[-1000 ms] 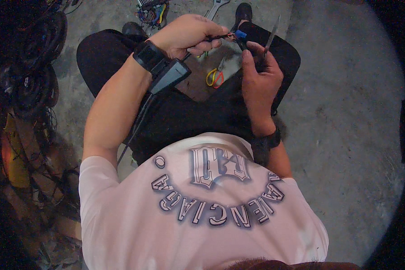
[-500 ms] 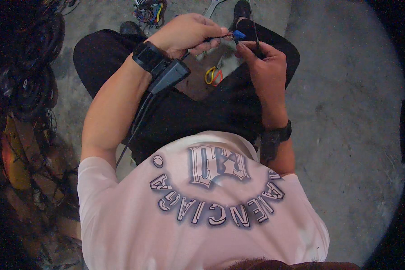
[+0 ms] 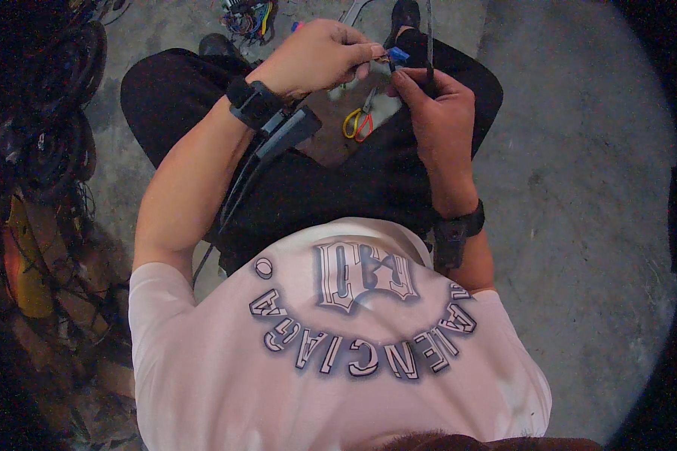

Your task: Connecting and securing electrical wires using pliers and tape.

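My left hand [image 3: 320, 60] is closed, thumb and forefinger pinching thin wires just beside a small blue connector [image 3: 399, 55]. My right hand [image 3: 445, 113] is closed close to the connector's right side. A long, thin dark strip [image 3: 429, 41] runs upward out of its fingers; whether it is tape or cable I cannot tell. A short dark piece also shows between the right fingertips and the connector. Below the hands, scissors [image 3: 359, 122] with yellow and red handles lie between my legs.
A bundle of coloured wires with connectors [image 3: 250, 19] lies on the concrete floor [image 3: 572, 188] beyond my left foot. Coiled black cables [image 3: 56, 113] are heaped along the left, with brown and yellow pieces [image 3: 34, 278] below them. A dark device [image 3: 286, 135] hangs at my left wrist.
My left hand has shifted slightly up and left, still on the wires. The dark strip from my right hand now stands more upright.
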Motion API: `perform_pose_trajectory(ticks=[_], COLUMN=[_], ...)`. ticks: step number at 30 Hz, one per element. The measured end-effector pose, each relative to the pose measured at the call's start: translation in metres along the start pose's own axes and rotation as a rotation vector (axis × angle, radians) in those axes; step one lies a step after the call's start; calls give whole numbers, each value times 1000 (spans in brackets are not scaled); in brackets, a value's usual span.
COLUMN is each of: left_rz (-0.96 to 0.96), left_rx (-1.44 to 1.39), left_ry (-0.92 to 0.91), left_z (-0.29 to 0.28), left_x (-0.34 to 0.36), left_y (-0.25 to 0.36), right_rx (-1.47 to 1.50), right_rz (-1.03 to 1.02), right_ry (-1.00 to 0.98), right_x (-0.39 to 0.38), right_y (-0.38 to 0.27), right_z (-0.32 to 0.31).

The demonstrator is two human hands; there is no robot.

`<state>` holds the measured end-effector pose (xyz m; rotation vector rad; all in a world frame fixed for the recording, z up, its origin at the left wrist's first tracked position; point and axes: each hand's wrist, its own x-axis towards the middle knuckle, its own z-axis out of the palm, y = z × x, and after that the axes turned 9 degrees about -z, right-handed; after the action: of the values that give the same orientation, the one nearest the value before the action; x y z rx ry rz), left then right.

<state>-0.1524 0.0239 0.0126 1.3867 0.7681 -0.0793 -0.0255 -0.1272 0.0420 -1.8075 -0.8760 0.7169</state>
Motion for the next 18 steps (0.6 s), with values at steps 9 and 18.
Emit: perform_pose_trajectory(ticks=[9,18], left_rz=[4,-47], left_rx=[-52,-26], left_ry=[-23,7], left_z=[-3,-5], left_x=[-2,-5], left_y=[0,-3], right_rx=[-38,-22], right_rz=[-72,-110], right_ry=[-11,-29], right_x=[1,2], right_y=[-1,10], right_z=[4,12])
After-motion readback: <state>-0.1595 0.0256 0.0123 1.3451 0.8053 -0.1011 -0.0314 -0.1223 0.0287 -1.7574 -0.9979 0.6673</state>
